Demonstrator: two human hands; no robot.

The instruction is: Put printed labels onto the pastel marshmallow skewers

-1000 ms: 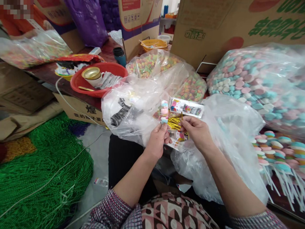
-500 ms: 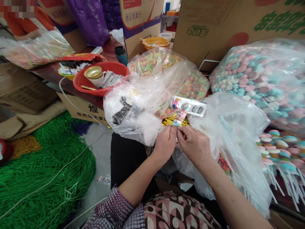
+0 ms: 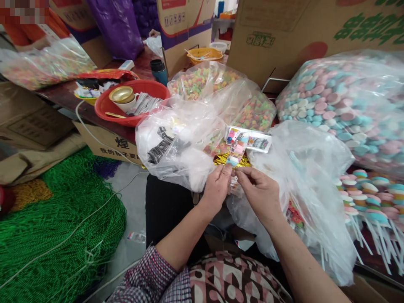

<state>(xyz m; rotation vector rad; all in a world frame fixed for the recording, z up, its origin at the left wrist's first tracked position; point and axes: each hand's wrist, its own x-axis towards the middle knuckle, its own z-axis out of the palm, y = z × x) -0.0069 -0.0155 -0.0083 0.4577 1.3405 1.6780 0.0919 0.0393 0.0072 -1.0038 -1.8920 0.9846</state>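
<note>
Dark red table [image 3: 142,67] above grey floor [image 3: 133,214]

One head-worn view: yours, looking forward and down over your lap.
You look out from your own head, the camera facing ahead and tipped well down, so the patterned cloth [image 3: 233,280] on your lap and your checked left sleeve [image 3: 151,269] sit closest, along the bottom edge; your forearms lead up to your left hand [image 3: 217,187] and right hand [image 3: 259,191], near the middle and seen from above and behind, while past them your view runs over the red basin [image 3: 102,104] on the left and the big marshmallow bag [image 3: 344,105] on the right to the printed carton [image 3: 293,25] at the top, and it is wide enough to take in the green strands [image 3: 63,223] low on your left.
</note>
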